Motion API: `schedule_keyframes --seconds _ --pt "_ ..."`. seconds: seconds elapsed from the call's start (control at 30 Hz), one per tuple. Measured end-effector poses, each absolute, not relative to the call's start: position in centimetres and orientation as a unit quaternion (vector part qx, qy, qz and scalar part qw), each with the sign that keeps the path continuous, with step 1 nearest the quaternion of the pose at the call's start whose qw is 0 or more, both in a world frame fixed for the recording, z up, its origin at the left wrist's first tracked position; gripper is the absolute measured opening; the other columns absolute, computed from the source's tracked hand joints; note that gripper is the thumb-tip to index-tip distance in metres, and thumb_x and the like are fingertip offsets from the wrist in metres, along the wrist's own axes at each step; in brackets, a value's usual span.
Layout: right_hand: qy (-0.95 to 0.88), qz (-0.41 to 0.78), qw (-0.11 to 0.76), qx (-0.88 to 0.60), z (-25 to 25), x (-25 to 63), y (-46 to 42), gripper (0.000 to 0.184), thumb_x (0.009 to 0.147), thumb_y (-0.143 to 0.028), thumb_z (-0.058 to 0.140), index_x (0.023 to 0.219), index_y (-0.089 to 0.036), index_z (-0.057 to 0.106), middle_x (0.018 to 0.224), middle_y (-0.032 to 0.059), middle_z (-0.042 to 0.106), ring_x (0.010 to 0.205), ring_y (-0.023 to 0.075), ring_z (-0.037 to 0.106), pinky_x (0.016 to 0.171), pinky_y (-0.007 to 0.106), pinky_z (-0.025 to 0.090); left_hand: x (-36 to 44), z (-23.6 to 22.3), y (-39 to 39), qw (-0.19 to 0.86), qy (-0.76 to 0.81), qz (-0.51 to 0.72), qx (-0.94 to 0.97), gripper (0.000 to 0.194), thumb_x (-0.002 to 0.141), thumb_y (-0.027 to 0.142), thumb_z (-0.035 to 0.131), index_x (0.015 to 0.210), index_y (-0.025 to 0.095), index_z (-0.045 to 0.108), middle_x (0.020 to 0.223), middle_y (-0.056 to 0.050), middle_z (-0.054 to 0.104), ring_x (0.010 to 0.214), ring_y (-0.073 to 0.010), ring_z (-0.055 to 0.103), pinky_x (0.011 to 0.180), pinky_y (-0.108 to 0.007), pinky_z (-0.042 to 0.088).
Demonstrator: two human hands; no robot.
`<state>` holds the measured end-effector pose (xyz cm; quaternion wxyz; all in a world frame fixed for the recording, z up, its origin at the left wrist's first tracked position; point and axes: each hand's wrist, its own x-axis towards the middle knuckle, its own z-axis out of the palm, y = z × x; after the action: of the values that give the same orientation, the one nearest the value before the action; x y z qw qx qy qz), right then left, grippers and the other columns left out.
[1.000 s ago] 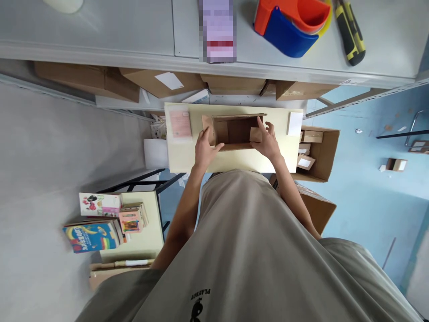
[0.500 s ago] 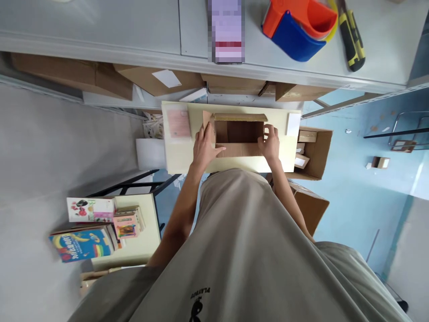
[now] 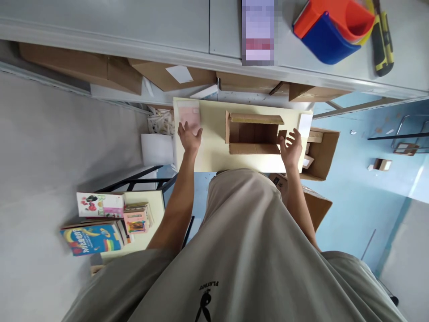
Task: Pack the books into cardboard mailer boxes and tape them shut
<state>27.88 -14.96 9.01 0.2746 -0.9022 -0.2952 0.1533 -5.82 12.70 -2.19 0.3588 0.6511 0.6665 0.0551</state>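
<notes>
An open brown cardboard box (image 3: 254, 134) stands on a pale yellow table (image 3: 214, 152) below me. My left hand (image 3: 189, 136) is away from the box, its spread fingers resting on a pink packet (image 3: 189, 115) at the table's left end. My right hand (image 3: 291, 144) sits at the box's right end, fingers apart, touching its small side flap (image 3: 282, 134). Neither hand grips anything that I can see.
A grey shelf (image 3: 134, 27) overhead carries an orange and blue tape dispenser (image 3: 333, 29) and a yellow-black knife (image 3: 382, 42). Cartons lie under it. An open carton (image 3: 323, 154) with small boxes stands right of the table. Books (image 3: 100, 223) pile on a lower table at left.
My left hand left the box's left side and moved left onto the pink packet. My right hand opened and stayed by the box's right flap. The view shifted a little.
</notes>
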Motion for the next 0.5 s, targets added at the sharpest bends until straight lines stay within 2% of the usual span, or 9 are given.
schedule_keyframes --seconds 0.07,0.17,0.27,0.37,0.5 --pt "-0.304 0.143 0.275 -0.901 10.0 27.5 -14.9 0.073 0.108 -0.059 0.061 0.172 -0.024 0.052 0.156 0.0248 0.073 0.132 0.0367 0.080 0.106 0.060 0.072 -5.6 -2.6 13.6 0.337 0.669 0.011 0.663 0.090 0.101 0.044 0.088 0.174 0.006 0.053 0.188 -0.034 0.042 0.179 -0.0479 0.038 0.149 -0.064 0.031" --pt "-0.312 0.124 0.285 -0.898 11.3 27.1 -14.9 0.073 0.108 -0.061 0.062 0.170 -0.024 0.053 0.156 0.0246 0.074 0.132 0.0367 0.081 0.106 0.060 0.072 -4.5 -2.5 14.0 0.302 0.682 -0.034 0.665 0.094 0.098 0.044 0.091 0.174 0.005 0.051 0.180 -0.034 0.051 0.169 -0.0502 0.047 0.138 -0.065 0.047" --pt "-0.313 0.108 0.280 -0.901 12.7 26.7 -15.1 0.073 0.110 -0.065 0.061 0.171 -0.026 0.054 0.156 0.0239 0.075 0.134 0.0380 0.080 0.105 0.061 0.073 -3.4 -2.2 14.0 0.269 0.692 -0.068 0.666 0.092 0.097 0.039 0.090 0.171 0.002 0.051 0.173 -0.036 0.054 0.161 -0.0516 0.054 0.128 -0.062 0.056" --pt "-0.320 0.101 0.278 -0.900 13.7 26.4 -15.2 0.075 0.111 -0.070 0.059 0.172 -0.027 0.055 0.156 0.0235 0.075 0.135 0.0384 0.080 0.103 0.062 0.073 -2.8 -1.7 14.5 0.275 0.691 -0.078 0.663 0.074 0.101 0.028 0.078 0.165 -0.001 0.056 0.169 -0.037 0.058 0.155 -0.0509 0.062 0.127 -0.060 0.058" --pt "-0.338 0.119 0.302 -0.883 14.2 26.1 -14.6 0.073 0.114 -0.072 0.058 0.173 -0.029 0.055 0.156 0.0220 0.076 0.135 0.0372 0.080 0.106 0.063 0.073 -3.9 -0.4 16.2 0.308 0.710 -0.056 0.631 0.052 0.112 0.019 0.058 0.160 0.001 0.060 0.163 -0.036 0.066 0.155 -0.0472 0.069 0.134 -0.063 0.053"
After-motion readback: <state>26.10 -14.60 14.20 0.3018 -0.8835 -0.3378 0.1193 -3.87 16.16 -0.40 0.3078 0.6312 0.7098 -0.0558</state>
